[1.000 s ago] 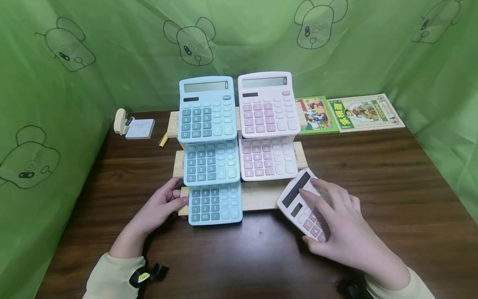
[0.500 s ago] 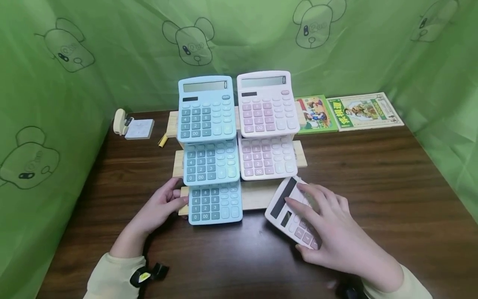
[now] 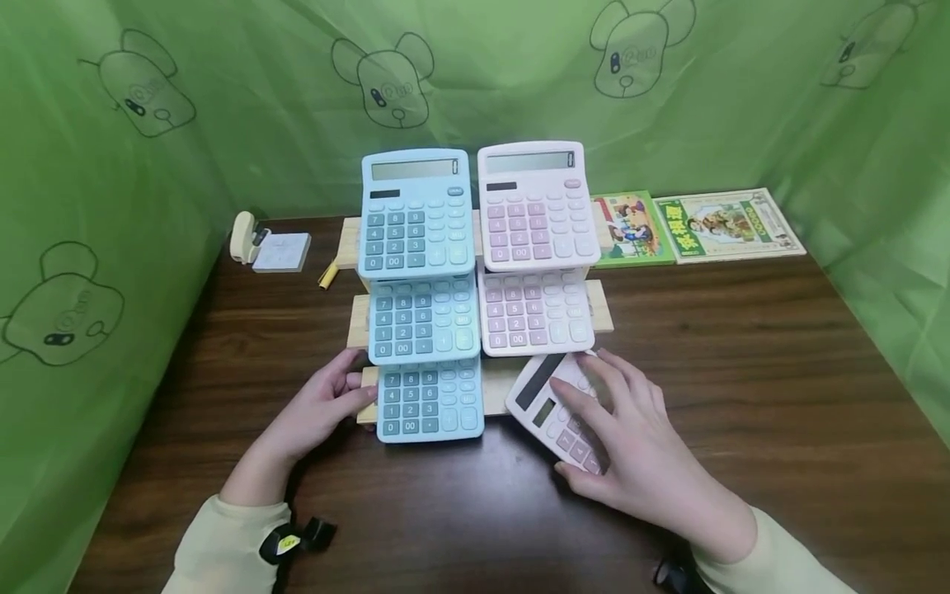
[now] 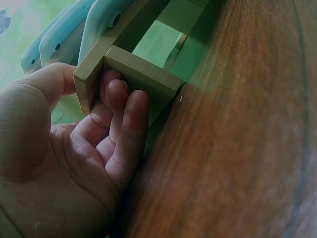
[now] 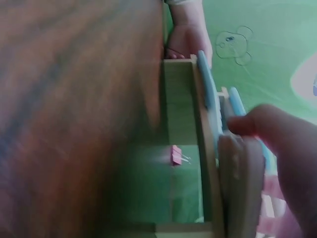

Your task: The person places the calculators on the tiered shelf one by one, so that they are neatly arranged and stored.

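Observation:
My right hand (image 3: 638, 437) grips a pink calculator (image 3: 523, 404) by its sides, tilted, with its top end over the bottom tier of a wooden stepped rack (image 3: 601, 305). In the right wrist view this calculator (image 5: 240, 183) is edge-on beside the rack's front slat, blurred. My left hand (image 3: 322, 404) holds the bottom tier's left end, thumb in front and fingers curled behind the wooden end piece (image 4: 143, 69). Blue calculators stand on the left of all three tiers, the lowest one (image 3: 430, 400) near my left hand. Pink calculators fill the right of the top (image 3: 534, 206) and middle (image 3: 534, 313) tiers.
At the back left are a cream stapler (image 3: 242, 237), a pad of paper (image 3: 282, 252) and a small yellow pen-like piece (image 3: 327, 275). Two picture books (image 3: 731, 227) lie at the back right. A pink binder clip (image 5: 176, 155) shows through the rack. Green cloth surrounds the table.
My right hand has carried the pink calculator leftward, from the right end of the bottom tier to closer to the lowest blue calculator. The left hand keeps its hold on the rack.

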The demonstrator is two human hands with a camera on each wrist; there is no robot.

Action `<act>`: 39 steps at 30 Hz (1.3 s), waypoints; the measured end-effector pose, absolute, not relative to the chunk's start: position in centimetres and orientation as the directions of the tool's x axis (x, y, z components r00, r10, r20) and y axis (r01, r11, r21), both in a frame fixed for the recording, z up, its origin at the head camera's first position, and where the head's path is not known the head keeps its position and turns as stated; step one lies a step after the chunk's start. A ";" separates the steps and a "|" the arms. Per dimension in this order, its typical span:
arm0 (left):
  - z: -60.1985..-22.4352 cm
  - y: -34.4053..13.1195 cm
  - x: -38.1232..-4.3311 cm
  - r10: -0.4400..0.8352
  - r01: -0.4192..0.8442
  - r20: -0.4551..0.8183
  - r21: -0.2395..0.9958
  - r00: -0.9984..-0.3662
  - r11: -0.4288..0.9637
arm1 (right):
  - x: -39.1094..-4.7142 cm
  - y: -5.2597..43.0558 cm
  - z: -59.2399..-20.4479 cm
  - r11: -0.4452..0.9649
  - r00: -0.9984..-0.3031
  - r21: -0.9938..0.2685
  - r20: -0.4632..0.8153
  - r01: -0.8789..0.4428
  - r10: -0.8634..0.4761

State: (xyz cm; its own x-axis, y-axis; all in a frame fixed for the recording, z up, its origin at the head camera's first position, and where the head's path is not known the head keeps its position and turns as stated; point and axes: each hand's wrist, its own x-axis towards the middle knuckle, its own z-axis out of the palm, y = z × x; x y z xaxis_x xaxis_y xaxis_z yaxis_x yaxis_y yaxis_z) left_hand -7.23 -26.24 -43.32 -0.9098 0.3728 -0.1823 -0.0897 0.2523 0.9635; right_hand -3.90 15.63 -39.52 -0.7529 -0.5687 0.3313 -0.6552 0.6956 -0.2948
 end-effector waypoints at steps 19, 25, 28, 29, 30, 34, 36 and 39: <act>-42.8 -26.7 -7.0 0.349 -0.089 -0.183 0.959 -0.919 0.269 | -3.4 15.2 -38.1 0.710 -0.750 -0.248 0.147 -0.659 -0.645; -43.2 -26.7 -6.9 0.355 -0.113 -0.204 0.959 -0.912 0.259 | -4.0 15.0 -37.9 0.684 -0.732 -0.260 0.236 -0.681 -0.639; -43.2 -26.7 -7.2 0.360 -0.101 -0.197 0.958 -0.912 0.269 | -4.2 14.9 -38.0 0.676 -0.726 -0.266 0.279 -0.687 -0.628; -43.2 -26.6 -7.4 0.365 -0.094 -0.192 0.958 -0.911 0.270 | -4.2 14.9 -38.0 0.677 -0.726 -0.265 0.289 -0.687 -0.624; -43.2 -26.6 -7.5 0.371 -0.088 -0.187 0.960 -0.910 0.268 | -4.3 14.9 -38.0 0.679 -0.728 -0.266 0.296 -0.684 -0.618; -43.2 -26.3 -7.8 0.403 -0.075 -0.169 0.968 -0.899 0.238 | -4.4 14.8 -38.3 0.690 -0.741 -0.275 0.322 -0.669 -0.590; -43.3 -26.2 -7.5 0.402 -0.079 -0.170 0.969 -0.900 0.234 | -4.4 14.7 -38.4 0.693 -0.745 -0.281 0.334 -0.664 -0.578; -43.4 -26.2 -7.5 0.387 -0.088 -0.186 0.962 -0.903 0.258 | -4.5 14.6 -38.8 0.702 -0.750 -0.279 0.358 -0.655 -0.557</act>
